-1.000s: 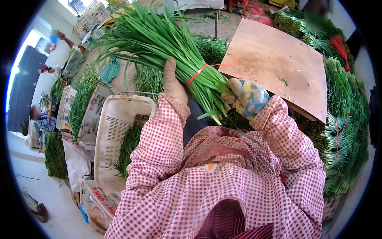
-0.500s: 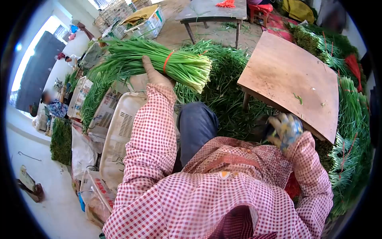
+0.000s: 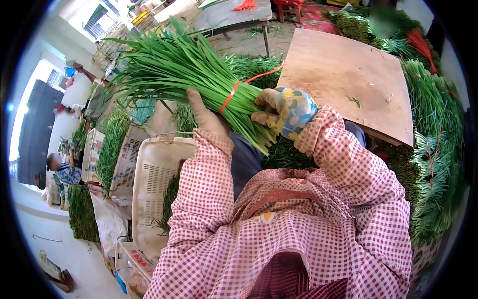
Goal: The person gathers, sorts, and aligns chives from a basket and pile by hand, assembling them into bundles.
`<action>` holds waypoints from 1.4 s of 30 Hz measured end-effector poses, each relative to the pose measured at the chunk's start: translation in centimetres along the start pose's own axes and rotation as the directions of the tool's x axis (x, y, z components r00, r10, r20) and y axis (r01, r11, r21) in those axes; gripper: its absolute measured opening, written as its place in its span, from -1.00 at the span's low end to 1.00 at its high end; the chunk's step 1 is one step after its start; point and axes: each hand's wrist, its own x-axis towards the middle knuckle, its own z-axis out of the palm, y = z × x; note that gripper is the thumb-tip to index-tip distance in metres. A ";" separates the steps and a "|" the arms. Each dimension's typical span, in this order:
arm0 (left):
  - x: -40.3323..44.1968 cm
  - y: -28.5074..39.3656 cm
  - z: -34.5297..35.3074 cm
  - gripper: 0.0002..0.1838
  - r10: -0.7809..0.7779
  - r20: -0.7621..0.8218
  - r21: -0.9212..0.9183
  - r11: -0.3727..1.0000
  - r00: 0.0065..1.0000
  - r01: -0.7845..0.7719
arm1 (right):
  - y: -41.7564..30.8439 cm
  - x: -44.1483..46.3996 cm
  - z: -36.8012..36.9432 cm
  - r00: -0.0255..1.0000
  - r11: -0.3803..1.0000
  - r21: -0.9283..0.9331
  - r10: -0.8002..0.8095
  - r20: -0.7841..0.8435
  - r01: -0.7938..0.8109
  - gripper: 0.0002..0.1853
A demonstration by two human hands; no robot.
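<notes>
My left hand, in a dusty glove, wraps around a bunch of green chives from below, its thumb lying up along the leaves. The leaves fan out to the upper left, and the pale cut ends point to the lower right. A red tie circles the bunch, one loose tail sticking out to the right. My right hand wears a blue-and-yellow patterned glove. Its fingers are closed on the stem end, just right of the tie; the palm side is hidden.
A wooden board table stands to the right, with chive scraps on it. Bundled chives are stacked along the right edge. A white plastic basket sits at my left. Another person sits at the far left.
My right hand has come up from beside my lap to the stem end of the bunch. The bunch is now tilted more steeply, and the tie's loose tail shows.
</notes>
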 end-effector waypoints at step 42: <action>-4.0 -7.1 -0.4 -0.01 -0.337 0.599 -0.046 0.891 0.726 0.451 | 1.8 0.7 -1.0 0.919 0.812 0.512 0.381 -0.105 -0.278 -0.53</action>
